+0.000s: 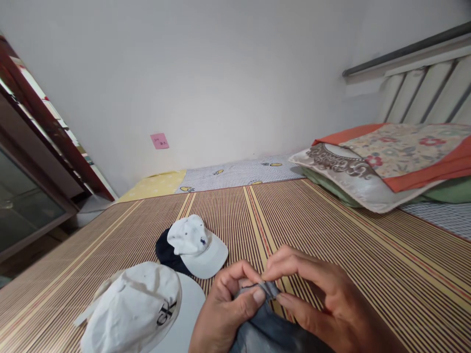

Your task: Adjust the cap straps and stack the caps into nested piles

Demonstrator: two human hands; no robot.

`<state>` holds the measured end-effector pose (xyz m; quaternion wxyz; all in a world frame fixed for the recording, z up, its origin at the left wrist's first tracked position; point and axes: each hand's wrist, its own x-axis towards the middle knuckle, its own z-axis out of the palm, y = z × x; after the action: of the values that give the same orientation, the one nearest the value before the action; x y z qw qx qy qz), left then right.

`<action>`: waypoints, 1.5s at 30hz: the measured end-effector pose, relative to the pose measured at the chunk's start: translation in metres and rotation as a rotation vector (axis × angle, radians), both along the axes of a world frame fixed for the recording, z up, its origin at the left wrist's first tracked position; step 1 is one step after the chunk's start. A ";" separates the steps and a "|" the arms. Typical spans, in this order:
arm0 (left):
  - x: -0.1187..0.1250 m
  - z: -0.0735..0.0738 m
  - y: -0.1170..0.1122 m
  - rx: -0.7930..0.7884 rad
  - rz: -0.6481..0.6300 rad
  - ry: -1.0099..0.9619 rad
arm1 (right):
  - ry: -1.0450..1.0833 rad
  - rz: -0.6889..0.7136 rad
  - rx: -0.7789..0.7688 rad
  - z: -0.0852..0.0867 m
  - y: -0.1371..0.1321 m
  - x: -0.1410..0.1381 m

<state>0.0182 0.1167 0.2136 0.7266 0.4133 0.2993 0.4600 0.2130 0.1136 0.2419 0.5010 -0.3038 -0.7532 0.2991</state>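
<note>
My left hand and my right hand meet at the bottom middle, both pinching a small strap on a grey-blue denim cap held between them. A white cap with a black logo lies just left of my left hand. Farther off, a second white cap rests on top of a dark cap. All lie on a striped bamboo mat.
Stacked pillows lie at the right by a slatted headboard. A patterned sheet shows beyond the mat along the white wall, which bears a pink note. A dark wooden cabinet stands at the left.
</note>
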 end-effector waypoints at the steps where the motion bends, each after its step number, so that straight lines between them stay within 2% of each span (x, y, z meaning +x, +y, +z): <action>1: 0.000 0.000 0.000 0.023 0.016 0.032 | -0.004 -0.017 0.021 0.000 0.000 0.000; 6: 0.001 0.003 0.000 0.125 0.095 0.184 | -0.083 -0.098 0.055 -0.001 0.001 -0.003; 12: -0.002 0.003 0.000 0.201 0.050 0.252 | -0.084 -0.185 0.113 -0.006 0.000 -0.005; 20: -0.002 0.001 0.002 0.232 0.080 0.254 | -0.019 -0.092 -0.049 -0.005 0.002 -0.005; 27: 0.002 -0.004 0.009 0.214 0.165 0.209 | -0.044 -0.054 -0.042 -0.009 0.004 -0.003; 36: 0.002 0.005 0.004 0.322 0.174 0.382 | -0.008 -0.085 -0.128 -0.015 0.008 -0.002; 45: -0.002 -0.008 0.009 0.244 0.189 0.262 | -0.094 -0.060 0.007 -0.011 0.005 -0.003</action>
<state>0.0166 0.1256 0.2060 0.5794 0.5246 0.3707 0.5016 0.2100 0.1188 0.2305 0.4750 -0.3380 -0.7675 0.2666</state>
